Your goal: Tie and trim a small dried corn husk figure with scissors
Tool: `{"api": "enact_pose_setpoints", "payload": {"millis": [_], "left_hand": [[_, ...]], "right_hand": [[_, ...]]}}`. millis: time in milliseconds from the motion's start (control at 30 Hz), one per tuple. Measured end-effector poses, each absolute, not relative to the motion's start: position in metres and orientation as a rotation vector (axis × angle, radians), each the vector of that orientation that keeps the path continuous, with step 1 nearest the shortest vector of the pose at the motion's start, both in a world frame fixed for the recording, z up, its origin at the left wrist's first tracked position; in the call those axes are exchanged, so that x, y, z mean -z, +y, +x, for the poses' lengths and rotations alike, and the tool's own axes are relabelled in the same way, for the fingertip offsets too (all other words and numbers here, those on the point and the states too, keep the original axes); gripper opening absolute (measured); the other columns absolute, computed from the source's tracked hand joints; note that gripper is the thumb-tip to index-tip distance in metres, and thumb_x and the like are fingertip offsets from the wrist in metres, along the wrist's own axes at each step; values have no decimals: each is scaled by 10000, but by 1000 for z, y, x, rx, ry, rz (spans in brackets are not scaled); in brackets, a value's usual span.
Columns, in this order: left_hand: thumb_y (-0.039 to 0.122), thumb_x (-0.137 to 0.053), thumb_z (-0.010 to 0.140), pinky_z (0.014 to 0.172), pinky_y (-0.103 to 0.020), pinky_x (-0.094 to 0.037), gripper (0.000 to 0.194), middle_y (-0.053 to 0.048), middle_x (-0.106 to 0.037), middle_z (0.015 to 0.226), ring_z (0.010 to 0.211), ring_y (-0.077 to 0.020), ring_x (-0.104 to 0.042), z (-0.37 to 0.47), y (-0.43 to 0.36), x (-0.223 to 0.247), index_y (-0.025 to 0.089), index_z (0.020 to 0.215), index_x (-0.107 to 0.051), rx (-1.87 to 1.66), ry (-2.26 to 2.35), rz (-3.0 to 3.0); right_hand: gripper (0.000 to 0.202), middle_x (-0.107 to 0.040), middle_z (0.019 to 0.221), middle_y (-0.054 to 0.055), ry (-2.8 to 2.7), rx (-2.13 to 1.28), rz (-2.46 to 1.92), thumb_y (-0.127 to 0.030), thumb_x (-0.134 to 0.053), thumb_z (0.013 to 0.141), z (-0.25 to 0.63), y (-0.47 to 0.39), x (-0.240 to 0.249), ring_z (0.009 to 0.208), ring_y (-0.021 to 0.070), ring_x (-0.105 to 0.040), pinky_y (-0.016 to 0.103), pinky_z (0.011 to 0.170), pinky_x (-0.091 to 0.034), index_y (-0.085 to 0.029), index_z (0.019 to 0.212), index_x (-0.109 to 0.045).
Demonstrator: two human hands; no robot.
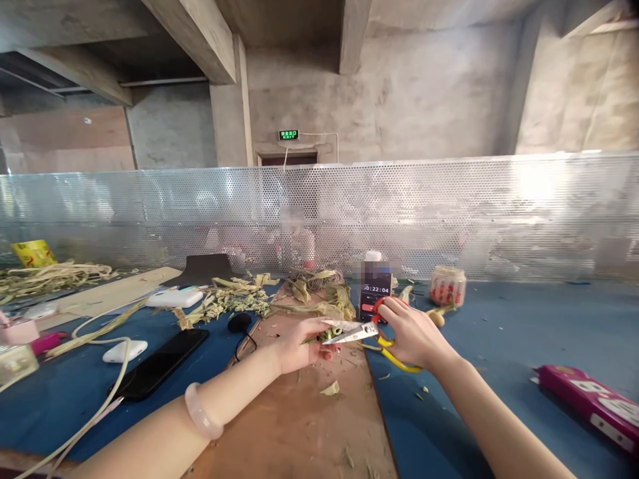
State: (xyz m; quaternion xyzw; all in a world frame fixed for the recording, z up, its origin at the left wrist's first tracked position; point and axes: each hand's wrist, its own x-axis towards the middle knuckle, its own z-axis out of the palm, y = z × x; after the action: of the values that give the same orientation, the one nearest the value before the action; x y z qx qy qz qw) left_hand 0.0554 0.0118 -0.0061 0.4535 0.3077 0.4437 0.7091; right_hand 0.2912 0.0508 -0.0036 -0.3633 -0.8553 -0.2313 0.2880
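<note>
My left hand (299,346) is closed around a small bundle of green stems (330,332), whose cut ends face right. In my right hand (412,332) are the scissors (357,332), with red and yellow handles. Their blades are apart and lie at the stems, close to my left fingers. Beneath both hands runs a brown board (309,426) with small plant scraps on it. Dried leaves (342,299) lie just beyond my hands. A phone showing a timer (375,289) stands upright behind the scissors.
To the left are a black phone (164,364), a white case (124,350), cables and dried plants (224,303). On the right are a jar (448,287) with red marks and a magenta box (589,402). A perforated metal screen (389,213) crosses the back.
</note>
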Motion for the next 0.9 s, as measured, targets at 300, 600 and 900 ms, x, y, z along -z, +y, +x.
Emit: {"api": "enact_pose_setpoints", "payload": {"millis": [300,600,900], "left_hand": [[149,-512,781,589,-274,-415,194,-77,-630,765,609,-143,-577,51,12,5,133,924,-643,-867,656,1009],[99,-490,778,580,-276,-433,168,-55,-637,710,575,-132,-567,52,10,2,145,825,-645,-867,693,987],[201,-540,784,551,-268,-446,134,-97,-635,733,577,-142,-565,52,8,-5,111,793,-639,-858,777,950]], "right_hand": [[88,-511,841,31,-2319,593,-934,-201,-447,705,290,51,5,759,155,-475,247,542,-294,-208,790,-470],[77,-524,823,32,-2340,616,-948,-183,-422,734,289,49,5,777,155,-489,243,577,-329,-203,782,-480],[73,-554,786,34,-2300,683,-871,-174,-445,734,289,53,10,741,149,-508,245,550,-317,-197,765,-507]]}}
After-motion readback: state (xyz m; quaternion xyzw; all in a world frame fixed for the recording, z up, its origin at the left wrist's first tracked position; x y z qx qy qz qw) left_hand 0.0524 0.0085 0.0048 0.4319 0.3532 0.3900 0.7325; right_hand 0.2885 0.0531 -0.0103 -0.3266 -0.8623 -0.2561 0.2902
